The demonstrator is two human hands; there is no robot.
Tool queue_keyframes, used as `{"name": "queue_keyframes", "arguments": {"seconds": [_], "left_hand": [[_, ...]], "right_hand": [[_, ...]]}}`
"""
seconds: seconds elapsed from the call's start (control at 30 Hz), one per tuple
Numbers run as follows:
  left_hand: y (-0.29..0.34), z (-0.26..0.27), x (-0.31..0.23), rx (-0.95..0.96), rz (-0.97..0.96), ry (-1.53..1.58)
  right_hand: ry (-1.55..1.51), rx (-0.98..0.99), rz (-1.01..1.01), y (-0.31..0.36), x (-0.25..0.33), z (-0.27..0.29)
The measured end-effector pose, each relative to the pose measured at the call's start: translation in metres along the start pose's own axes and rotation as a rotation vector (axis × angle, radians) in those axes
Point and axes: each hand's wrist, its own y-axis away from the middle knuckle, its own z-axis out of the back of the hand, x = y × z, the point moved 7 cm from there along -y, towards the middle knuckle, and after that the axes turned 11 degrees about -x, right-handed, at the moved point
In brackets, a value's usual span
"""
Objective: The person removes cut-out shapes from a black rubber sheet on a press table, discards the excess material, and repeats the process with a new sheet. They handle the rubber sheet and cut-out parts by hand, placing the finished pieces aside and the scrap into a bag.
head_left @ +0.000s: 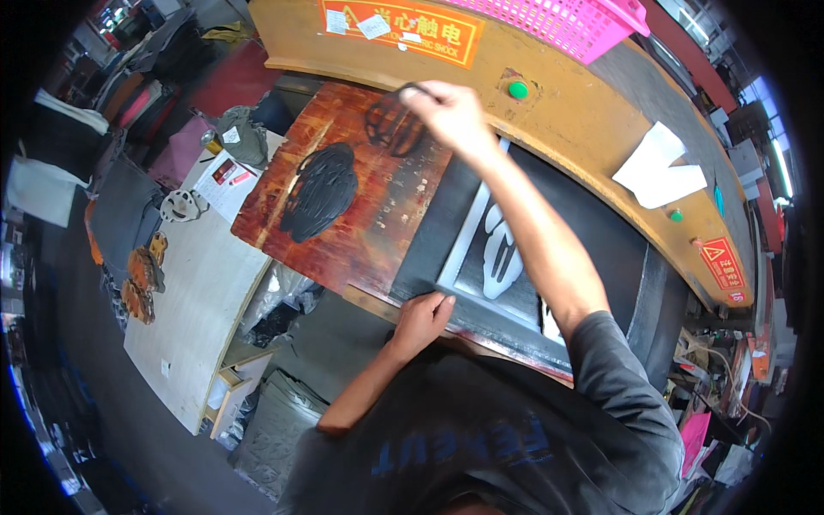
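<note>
Right hand (451,112) holds black cutout (393,124) below orange warning sign (403,26)

A dark press bed (618,249) bears a worn reddish wooden cutting board (360,215) and a metal-framed cutting die (493,257) with pale shoe-part openings. On the board lie a stack of black cut pieces (319,190) and a thin black cut outline (390,124). Beside it, a pale wooden side table (184,318) carries papers (227,180), a grey perforated piece (182,206) and orange-brown cut pieces (142,279).
</note>
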Motion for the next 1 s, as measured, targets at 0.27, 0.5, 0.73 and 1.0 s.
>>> {"name": "queue_keyframes", "arguments": {"seconds": [0.27, 0.5, 0.73, 1.0], "left_hand": [[0.028, 0.019, 0.025, -0.098, 0.048, -0.043], [0.021, 0.012, 0.034, 0.008, -0.04, -0.16], [0.005, -0.039, 0.026, 0.298, 0.048, 0.047], [-0.026, -0.097, -0.008, 0.545, -0.152, 0.048]], "right_hand": [[0.469, 0.535, 0.436, 0.169, 0.02, -0.181], [0.208, 0.381, 0.15, 0.26, -0.046, -0.016], [1.067, -0.124, -0.697, 0.32, -0.097, 0.262], [1.004, -0.353, -0.473, 0.343, -0.106, 0.236]]}}
